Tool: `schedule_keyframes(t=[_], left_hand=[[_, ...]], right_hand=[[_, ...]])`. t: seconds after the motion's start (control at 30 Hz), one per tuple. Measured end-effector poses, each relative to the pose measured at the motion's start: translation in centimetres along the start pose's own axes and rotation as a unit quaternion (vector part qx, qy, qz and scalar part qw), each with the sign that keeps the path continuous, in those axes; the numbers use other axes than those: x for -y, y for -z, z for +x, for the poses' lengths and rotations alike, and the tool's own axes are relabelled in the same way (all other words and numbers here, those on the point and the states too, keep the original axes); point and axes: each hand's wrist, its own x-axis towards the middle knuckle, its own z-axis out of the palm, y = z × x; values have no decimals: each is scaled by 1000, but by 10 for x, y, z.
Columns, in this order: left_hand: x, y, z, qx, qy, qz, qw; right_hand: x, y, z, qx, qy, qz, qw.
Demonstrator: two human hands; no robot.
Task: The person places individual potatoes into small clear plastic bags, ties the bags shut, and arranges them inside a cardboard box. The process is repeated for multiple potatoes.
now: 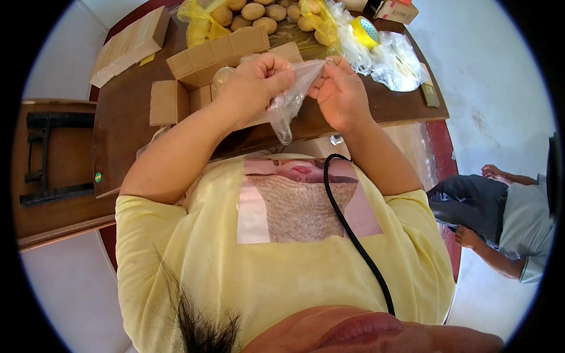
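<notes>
Between my hands a thin clear plastic bag (289,103) is stretched, its lower end hanging loose over the table's near edge. My left hand (260,81) grips one side of the bag, fingers curled in. The other corner is pinched between thumb and fingertips of my right hand (342,92). Behind my left wrist stands an open cardboard box (220,55) with its flaps up. A rounded, pale wrapped item (223,76) shows inside it; my left hand and forearm hide much of the box.
Potatoes (254,12) lie at the back in a yellow plastic bag (201,26). A yellow tape roll (365,32) rests among crumpled clear bags (397,61). Stacked flat cartons (132,46) stand at the left of the brown table (119,132). A seated person (485,212) is at the right.
</notes>
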Motion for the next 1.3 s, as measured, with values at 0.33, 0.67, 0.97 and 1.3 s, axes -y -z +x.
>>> schedule_keyframes(t=[0.33,0.67,0.97,1.3], left_hand=[[-1,-4,-8,1,28,-165,986],[1,-9,2,-86,4,-251,964],[1,-14,-1,-55,-3,-233,971],[7,-8,3,-72,-9,-174,982]], right_hand=[[4,5,-14,-56,146,-192,969],[-4,9,-20,2,222,-298,928],[1,8,-16,-23,226,-265,937],[22,-3,-17,-134,87,-185,970]])
